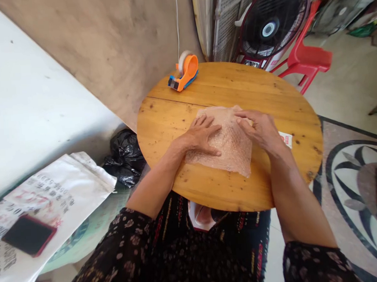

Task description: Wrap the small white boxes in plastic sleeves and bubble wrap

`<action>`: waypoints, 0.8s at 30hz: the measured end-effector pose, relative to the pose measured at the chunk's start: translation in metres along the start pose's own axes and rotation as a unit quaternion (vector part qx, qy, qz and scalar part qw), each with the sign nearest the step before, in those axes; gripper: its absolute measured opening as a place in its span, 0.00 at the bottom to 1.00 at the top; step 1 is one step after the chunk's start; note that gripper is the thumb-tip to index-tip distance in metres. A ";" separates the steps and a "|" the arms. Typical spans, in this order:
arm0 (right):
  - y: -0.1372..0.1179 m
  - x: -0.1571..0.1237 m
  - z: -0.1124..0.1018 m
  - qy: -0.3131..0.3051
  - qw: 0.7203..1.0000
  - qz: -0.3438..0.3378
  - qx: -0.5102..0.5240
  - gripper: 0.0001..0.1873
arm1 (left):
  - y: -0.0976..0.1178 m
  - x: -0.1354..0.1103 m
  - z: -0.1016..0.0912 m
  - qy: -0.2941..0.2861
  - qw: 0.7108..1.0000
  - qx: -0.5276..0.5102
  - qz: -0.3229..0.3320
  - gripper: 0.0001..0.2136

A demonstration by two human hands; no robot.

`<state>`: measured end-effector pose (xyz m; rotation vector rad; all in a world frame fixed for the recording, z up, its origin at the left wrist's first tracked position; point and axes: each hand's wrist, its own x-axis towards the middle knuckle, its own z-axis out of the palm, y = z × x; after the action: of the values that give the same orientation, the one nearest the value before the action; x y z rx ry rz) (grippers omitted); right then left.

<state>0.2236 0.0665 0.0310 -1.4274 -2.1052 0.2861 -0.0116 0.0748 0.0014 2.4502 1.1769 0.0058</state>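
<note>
A sheet of clear bubble wrap (232, 149) lies on the round wooden table (288, 105), its edges uneven. Something brownish shows faintly through its right part, but I cannot make out what. My left hand (202, 136) rests on the left side of the wrap, palm down with fingers spread. At the upper right corner, my right hand (259, 128) has its index finger and thumb close together on the wrap's edge; its other fingers are mostly hidden. Partly behind my right wrist is a small white card with red print (286, 139).
An orange tape dispenser (187, 71) stands at the table's far left edge. Beyond the table are a large fan (267, 27) and a red plastic chair (313, 57). To the left are a black plastic bag (127, 155) and a phone (30, 234) on a white printed sack (78, 177).
</note>
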 end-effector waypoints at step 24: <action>0.013 -0.062 -0.091 0.091 0.976 0.200 -0.014 0.24 | 0.002 -0.002 -0.002 0.005 1.000 -0.011 0.007 0.54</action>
<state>0.3018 0.0028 0.0776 -1.8170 -1.6729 0.2676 -0.0121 0.0730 0.0046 2.4411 1.1584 0.0354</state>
